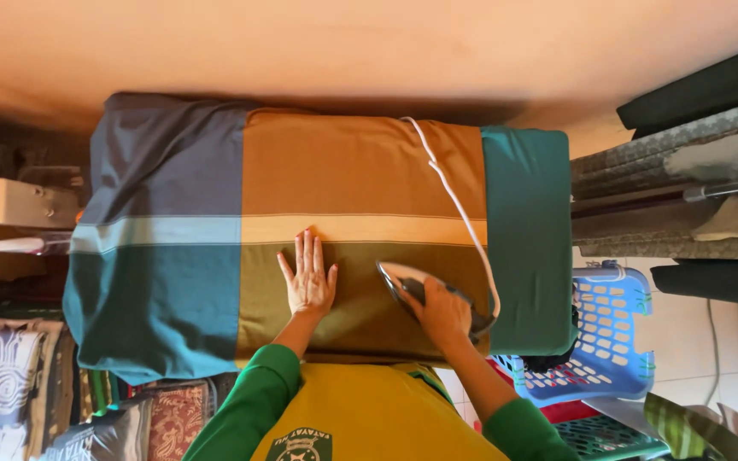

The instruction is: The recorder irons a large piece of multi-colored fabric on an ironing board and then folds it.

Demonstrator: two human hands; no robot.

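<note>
A large checked cloth (pixel 335 171) in orange, olive, teal and slate blue lies spread over an ironing surface against the wall. My left hand (pixel 307 277) rests flat on the olive part, fingers spread, holding nothing. My right hand (pixel 442 309) grips the handle of a grey clothes iron (pixel 403 282), whose pointed tip faces left toward my left hand. The iron sits on the cloth. Its white cord (pixel 453 201) runs from the iron up across the orange part to the far edge.
A blue plastic laundry basket (pixel 612 337) stands at the right, a green basket (pixel 608 435) below it. Rolled dark fabrics (pixel 685 196) lie stacked at the far right. Folded patterned cloths (pixel 10 376) pile up at the lower left. The peach wall (pixel 369 43) bounds the far side.
</note>
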